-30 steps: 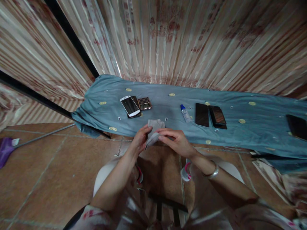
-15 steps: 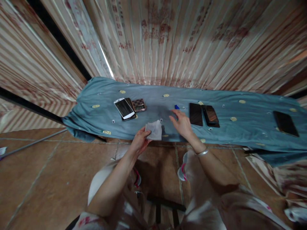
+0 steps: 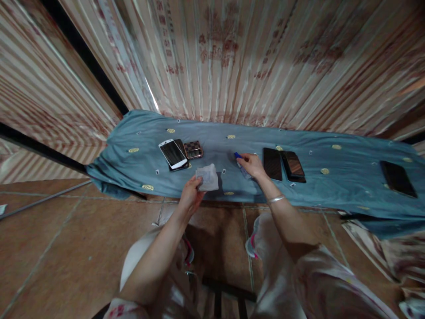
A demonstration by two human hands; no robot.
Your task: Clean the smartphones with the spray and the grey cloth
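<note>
My left hand (image 3: pixel 191 194) grips a folded white cloth (image 3: pixel 207 178) by its near left corner, thumb on top, just over the front edge of the covered bench. My right hand (image 3: pixel 251 165) is closed around a small clear bottle with a blue top (image 3: pixel 237 155), which tilts to the left; part of its clear body shows below the fingers. Left of the hands, a white phone (image 3: pixel 173 153) overlaps a dark phone, and a checkered phone (image 3: pixel 193 149) lies beside them. Close to the right hand are a dark tablet-like device (image 3: pixel 272 164) and stacked dark phones (image 3: pixel 293 165).
A blue patterned cloth (image 3: pixel 215 133) covers the long bench. Another dark device (image 3: pixel 398 178) lies at its far right. A striped curtain (image 3: pixel 206 62) hangs behind, black poles (image 3: pixel 83 51) stand at left, and tiled floor (image 3: pixel 59 239) lies in front.
My right hand has closed on the blue-topped bottle, which lay on the bench. My left hand has shifted slightly left with the white cloth.
</note>
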